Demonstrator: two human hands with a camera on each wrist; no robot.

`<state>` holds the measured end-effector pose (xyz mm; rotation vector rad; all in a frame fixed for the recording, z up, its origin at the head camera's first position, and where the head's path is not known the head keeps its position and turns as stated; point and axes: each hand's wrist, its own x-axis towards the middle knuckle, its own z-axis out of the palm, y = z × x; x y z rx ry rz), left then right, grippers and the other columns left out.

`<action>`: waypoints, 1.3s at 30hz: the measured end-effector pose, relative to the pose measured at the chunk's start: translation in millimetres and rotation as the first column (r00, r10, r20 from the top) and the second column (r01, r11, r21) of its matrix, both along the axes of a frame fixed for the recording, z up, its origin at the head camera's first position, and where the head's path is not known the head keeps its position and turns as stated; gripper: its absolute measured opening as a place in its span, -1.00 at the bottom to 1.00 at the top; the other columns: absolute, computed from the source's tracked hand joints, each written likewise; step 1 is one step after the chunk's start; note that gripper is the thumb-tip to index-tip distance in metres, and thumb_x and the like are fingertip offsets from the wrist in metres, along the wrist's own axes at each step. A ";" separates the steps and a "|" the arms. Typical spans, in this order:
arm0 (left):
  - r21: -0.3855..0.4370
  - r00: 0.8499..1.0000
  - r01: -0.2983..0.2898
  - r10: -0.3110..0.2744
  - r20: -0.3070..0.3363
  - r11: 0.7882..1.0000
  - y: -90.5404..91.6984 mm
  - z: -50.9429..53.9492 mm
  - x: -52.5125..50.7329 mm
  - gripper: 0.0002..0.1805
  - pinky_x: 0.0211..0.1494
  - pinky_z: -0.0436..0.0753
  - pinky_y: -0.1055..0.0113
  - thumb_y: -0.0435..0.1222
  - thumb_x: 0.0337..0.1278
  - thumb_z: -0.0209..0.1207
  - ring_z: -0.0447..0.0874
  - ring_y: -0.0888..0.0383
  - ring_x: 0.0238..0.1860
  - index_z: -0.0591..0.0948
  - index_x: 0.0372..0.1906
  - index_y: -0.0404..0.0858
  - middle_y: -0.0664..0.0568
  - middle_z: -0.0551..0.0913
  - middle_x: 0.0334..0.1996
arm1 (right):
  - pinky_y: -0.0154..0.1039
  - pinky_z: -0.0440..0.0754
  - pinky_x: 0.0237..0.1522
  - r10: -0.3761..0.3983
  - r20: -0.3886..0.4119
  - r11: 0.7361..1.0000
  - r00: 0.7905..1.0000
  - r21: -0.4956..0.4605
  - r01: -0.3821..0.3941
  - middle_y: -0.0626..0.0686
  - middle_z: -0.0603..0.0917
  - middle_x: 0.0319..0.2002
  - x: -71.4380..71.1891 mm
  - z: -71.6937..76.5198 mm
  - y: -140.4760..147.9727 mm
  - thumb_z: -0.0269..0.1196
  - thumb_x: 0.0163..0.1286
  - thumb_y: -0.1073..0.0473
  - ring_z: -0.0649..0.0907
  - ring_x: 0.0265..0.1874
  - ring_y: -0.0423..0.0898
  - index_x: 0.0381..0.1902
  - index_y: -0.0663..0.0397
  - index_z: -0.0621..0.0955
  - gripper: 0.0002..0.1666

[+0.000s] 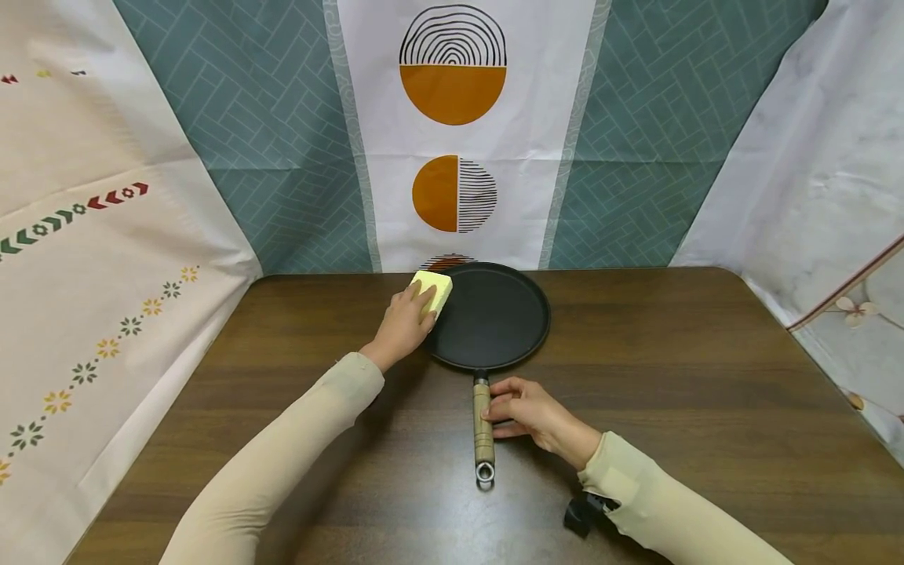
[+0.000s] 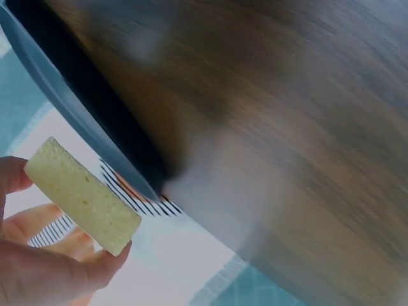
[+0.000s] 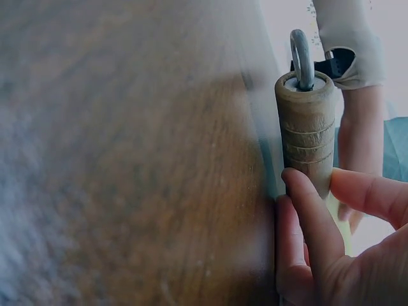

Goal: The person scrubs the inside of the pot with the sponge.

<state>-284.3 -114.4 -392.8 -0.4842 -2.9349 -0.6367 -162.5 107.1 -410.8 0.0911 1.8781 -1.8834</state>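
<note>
A flat black pan (image 1: 494, 314) lies on the table with its wooden handle (image 1: 483, 424) toward me and a metal ring at the handle's end. My left hand (image 1: 406, 323) holds a pale yellow sponge (image 1: 439, 289) at the pan's left rim. In the left wrist view the sponge (image 2: 83, 196) is pinched between thumb and fingers, beside the pan's edge (image 2: 76, 105). With thumb and fingers my right hand (image 1: 533, 416) grips the wooden handle from the right. The right wrist view shows the fingertips on both sides of the handle (image 3: 307, 137).
The brown wooden table (image 1: 671, 377) extends to both sides of the pan. A patterned cloth (image 1: 297, 157) hangs behind its far edge, and a light embroidered cloth (image 1: 106, 314) hangs at the left. A black strap device (image 1: 581, 514) sits at the right wrist.
</note>
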 end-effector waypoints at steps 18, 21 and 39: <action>-0.031 0.967 -0.254 0.254 0.000 0.967 -51.5 -7.4 -5.8 -0.42 0.14 0.34 -0.24 -0.25 0.41 -0.03 0.20 -0.40 0.24 0.22 0.45 -0.33 -0.37 0.05 0.44 | -0.11 0.69 -0.30 -0.003 -0.002 1.000 1.000 -0.004 0.003 0.16 0.58 -0.24 -0.2 -2.5 0.6 0.27 0.15 0.48 0.65 -0.39 -0.10 0.10 0.48 0.35 -0.44; -0.054 0.958 -0.284 0.285 0.017 0.957 -57.2 -8.8 -6.1 -0.41 0.11 0.35 -0.23 -0.26 0.41 -0.04 0.21 -0.41 0.21 0.20 0.45 -0.35 -0.40 0.03 0.44 | -0.11 0.69 -0.30 -0.003 -0.003 1.000 1.000 -0.009 0.003 0.16 0.57 -0.25 -0.4 -2.4 0.8 0.27 0.15 0.49 0.64 -0.40 -0.10 0.09 0.48 0.35 -0.45; -0.136 0.936 -0.315 0.331 0.119 0.939 -81.9 -18.6 -10.3 -0.43 0.13 0.31 -0.28 -0.29 0.42 -0.12 0.18 -0.49 0.17 0.17 0.43 -0.43 -0.46 0.01 0.41 | -0.11 0.69 -0.31 0.000 -0.012 1.000 1.000 -0.019 -0.001 0.19 0.57 -0.23 -0.2 -1.2 -0.1 0.26 0.14 0.48 0.63 -0.41 -0.10 0.09 0.49 0.34 -0.45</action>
